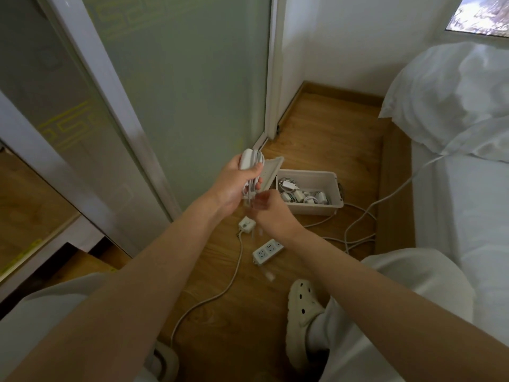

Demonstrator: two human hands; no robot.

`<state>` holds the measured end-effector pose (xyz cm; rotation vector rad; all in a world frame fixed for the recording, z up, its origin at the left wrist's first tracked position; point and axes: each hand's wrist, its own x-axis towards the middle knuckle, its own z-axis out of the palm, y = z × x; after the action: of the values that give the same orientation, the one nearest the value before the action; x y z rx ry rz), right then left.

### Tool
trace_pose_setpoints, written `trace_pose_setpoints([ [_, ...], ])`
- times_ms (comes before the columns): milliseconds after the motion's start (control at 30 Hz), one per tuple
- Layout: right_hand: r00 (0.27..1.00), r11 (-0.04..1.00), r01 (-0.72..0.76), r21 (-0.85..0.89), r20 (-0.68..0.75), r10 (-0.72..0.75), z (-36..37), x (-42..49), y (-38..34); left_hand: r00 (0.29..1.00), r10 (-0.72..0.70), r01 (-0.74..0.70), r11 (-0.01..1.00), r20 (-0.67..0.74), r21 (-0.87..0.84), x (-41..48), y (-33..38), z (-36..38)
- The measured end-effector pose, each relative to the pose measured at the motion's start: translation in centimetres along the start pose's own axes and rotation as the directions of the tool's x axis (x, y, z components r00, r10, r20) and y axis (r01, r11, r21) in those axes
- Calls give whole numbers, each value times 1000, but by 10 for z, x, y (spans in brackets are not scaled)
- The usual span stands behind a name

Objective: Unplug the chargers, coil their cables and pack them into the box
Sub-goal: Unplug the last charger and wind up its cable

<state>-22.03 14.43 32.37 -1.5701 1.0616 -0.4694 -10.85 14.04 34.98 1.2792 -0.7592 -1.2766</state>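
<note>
Both forearms reach over the floor. Left hand grips a white charger with its cable looped alongside, just beside the open box. Right hand curls at the loose tail; its grip is blurred, unconfirmed. Step: coiling. Next: secure the tail, lower the bundle into the box.

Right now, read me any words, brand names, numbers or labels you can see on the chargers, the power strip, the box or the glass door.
No text reads legibly in this view.
Charger in the left hand: no print visible.
Power strip: markings too small to read.
Box: no label visible.
Glass door: yellow-green shapes are ornamental pattern, not letters.
</note>
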Motion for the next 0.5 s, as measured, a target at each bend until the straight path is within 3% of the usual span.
trace_pose_setpoints([
  [67,999,992,-33,121,35,29,3,5,1,1000,-1,1,999,3,-52,0,2,-1],
  [200,993,994,107,-37,64,-104,8,10,12,1000,3,-1,990,19,-139,0,5,-4],
  [367,984,938,153,-310,139,-114,3,13,31,999,-29,38,946,33,-323,-1,8,-8],
  [500,977,842,176,-510,193,-88,-7,20,43,975,-85,155,923,207,-352,-5,9,-10],
])
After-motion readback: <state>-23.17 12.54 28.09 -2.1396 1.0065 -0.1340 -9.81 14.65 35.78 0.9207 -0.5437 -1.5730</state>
